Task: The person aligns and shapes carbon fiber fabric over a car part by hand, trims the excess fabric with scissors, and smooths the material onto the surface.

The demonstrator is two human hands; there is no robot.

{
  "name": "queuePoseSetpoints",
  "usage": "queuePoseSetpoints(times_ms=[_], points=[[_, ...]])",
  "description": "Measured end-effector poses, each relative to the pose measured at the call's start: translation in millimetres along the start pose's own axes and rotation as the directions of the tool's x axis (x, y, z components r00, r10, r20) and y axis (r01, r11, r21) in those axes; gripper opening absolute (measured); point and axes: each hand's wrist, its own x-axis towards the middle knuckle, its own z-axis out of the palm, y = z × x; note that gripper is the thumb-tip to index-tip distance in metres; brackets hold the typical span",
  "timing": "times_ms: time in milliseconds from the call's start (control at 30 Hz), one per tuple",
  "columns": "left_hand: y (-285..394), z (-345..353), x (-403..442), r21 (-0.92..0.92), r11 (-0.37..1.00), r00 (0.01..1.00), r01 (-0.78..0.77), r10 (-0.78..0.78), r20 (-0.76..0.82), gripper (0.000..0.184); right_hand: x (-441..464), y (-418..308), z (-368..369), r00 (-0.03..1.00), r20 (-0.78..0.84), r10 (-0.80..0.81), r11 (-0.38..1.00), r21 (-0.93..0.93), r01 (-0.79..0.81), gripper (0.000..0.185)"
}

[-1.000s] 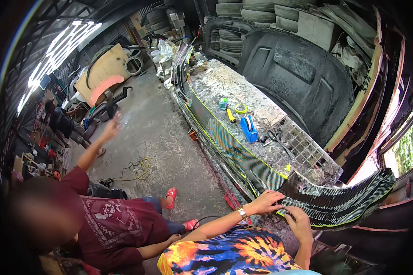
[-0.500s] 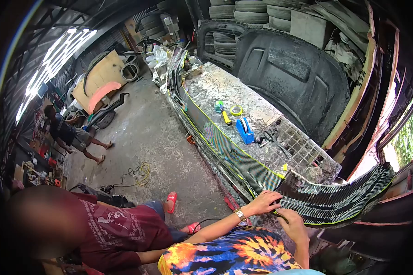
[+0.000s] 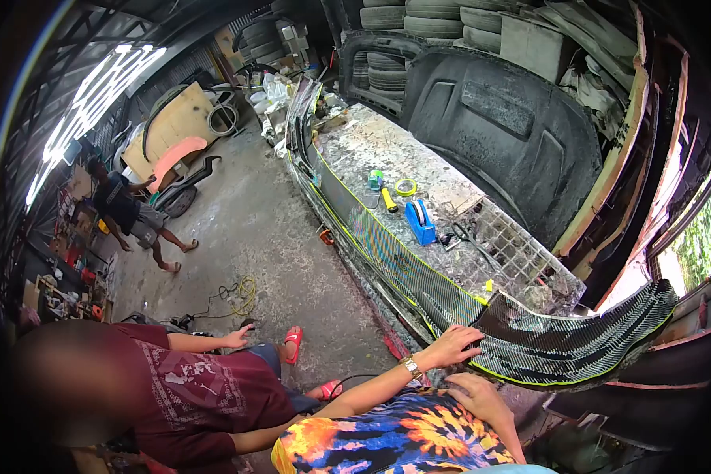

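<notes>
My left hand point(image 3: 453, 347), with a metal watch at its wrist, is closed over the near edge of a strip of black carbon-fibre cloth point(image 3: 577, 340). Its fingers rest on the weave, and the thumb lies low along the edge. This long curved strip has a yellow-green border and runs from the far end of the bench to the lower right. My right hand point(image 3: 482, 395) is off the cloth, close in front of my tie-dye shirt. Nothing shows in it, and its fingers are apart, loosely bent and pointing left.
On the worktable point(image 3: 355, 130) are a blue tape dispenser point(image 3: 421, 223), a yellow tape roll point(image 3: 405, 187), a yellow-handled tool point(image 3: 389, 200) and scissors point(image 3: 461, 232). A dark car hood point(image 3: 498, 118) leans behind. A co-worker point(image 3: 205, 379) stands close left; another person point(image 3: 126, 209) is farther back.
My right hand has let go of the cloth's edge and drawn back towards my body. My left hand stays nearly in place. The co-worker's far hand has come into view, and the distant person has turned.
</notes>
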Motion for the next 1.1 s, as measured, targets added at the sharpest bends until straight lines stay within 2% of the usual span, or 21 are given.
queuePoseSetpoints(times_ms=[167,233,267,300,367,433,467,533,567,600,633,733,767,833,867,900,1000,1033,1100], points=[[-4.8,5.0,-0.8,0.003,1.000,0.999,-0.001,0.001,-0.035,0.044,2.0,-5.7,-3.6,1.000,0.028,0.012,1.000,0.018,-0.013,0.031],[-5.4,4.8,-0.3,0.009,0.999,0.999,-0.035,0.035,-0.003,0.044,4.6,-8.6,-7.2,0.999,0.049,0.017,1.000,0.024,-0.018,0.030],[-5.7,3.5,0.8,-0.014,1.000,0.997,0.019,-0.017,0.079,0.045,5.5,-9.3,-8.0,1.000,0.023,0.020,0.999,0.032,-0.021,0.029],[-9.2,9.6,-0.2,-0.013,0.999,0.998,0.038,-0.037,0.060,0.045,6.5,-9.0,-8.6,1.000,-0.005,0.025,0.999,0.040,-0.025,0.029],[-15.5,23.4,-4.0,0.049,0.997,0.986,-0.056,0.063,-0.157,0.047,9.1,-8.7,-9.7,1.000,0.008,0.018,0.999,0.051,-0.018,0.026],[-11.3,21.1,-4.5,0.096,0.995,0.980,-0.039,0.057,-0.192,0.048,12.7,-14.7,-14.5,1.000,-0.009,0.027,0.994,0.110,-0.025,0.025],[-8.7,21.0,-5.1,0.082,0.996,0.975,-0.039,0.056,-0.215,0.048,14.7,-15.9,-13.3,0.994,-0.094,-0.055,0.994,0.089,0.063,0.016],[-5.7,15.8,-6.9,0.046,0.998,0.967,-0.035,0.046,-0.250,0.046,14.6,-10.7,-17.1,0.998,-0.052,-0.032,0.992,0.122,0.038,0.011],[-2.8,14.6,-8.8,0.024,0.999,0.950,-0.049,0.054,-0.309,0.038,14.8,-9.4,-18.8,1.000,-0.026,0.000,0.988,0.151,0.004,0.010],[4.7,8.6,-9.9,-0.054,0.998,0.955,-0.029,0.011,-0.298,0.033,16.7,-12.7,-18.0,0.992,-0.111,-0.059,0.988,0.135,0.074,0.024],[8.4,4.5,-12.5,-0.130,0.992,0.956,-0.007,-0.032,-0.292,0.027,16.3,-8.0,-18.5,0.994,-0.078,-0.075,0.987,0.138,0.085,0.024],[16.4,-1.1,-17.7,-0.200,0.979,0.925,-0.050,-0.030,-0.379,0.019,19.9,10.9,-16.7,0.963,-0.262,-0.068,0.958,0.253,0.136,0.039],[25.3,-5.7,-21.0,-0.248,0.966,0.896,-0.076,-0.042,-0.442,0.024,22.2,20.4,-13.1,0.942,-0.328,-0.067,0.949,0.272,0.162,0.037],[28.9,-9.4,-26.6,-0.274,0.961,0.910,-0.032,-0.086,-0.406,0.031,30.4,10.6,-18.1,0.934,-0.358,0.024,0.919,0.375,0.120,0.031],[29.2,-7.9,-28.0,-0.273,0.962,0.903,-0.025,-0.096,-0.419,0.031,32.9,9.8,-22.5,0.949,-0.312,0.051,0.905,0.416,0.088,0.020],[30.0,-6.8,-30.4,-0.277,0.961,0.900,-0.020,-0.103,-0.422,0.032,36.2,6.9,-23.8,0.954,-0.297,0.044,0.904,0.417,0.088,0.020],[33.4,-8.1,-37.7,-0.254,0.967,0.884,-0.019,-0.103,-0.456,0.033,49.3,-1.0,-23.6,0.952,-0.269,0.148,0.862,0.507,0.009,0.001],[36.6,-9.6,-39.4,-0.235,0.971,0.875,-0.034,-0.085,-0.476,0.031,53.0,-2.2,-23.1,0.954,-0.262,0.144,0.861,0.509,0.010,0.001],[25.6,-13.1,-42.8,-0.201,0.979,0.856,-0.022,-0.086,-0.511,0.030,53.8,-3.1,-27.2,0.976,-0.216,0.039,0.922,0.383,0.048,0.003]])
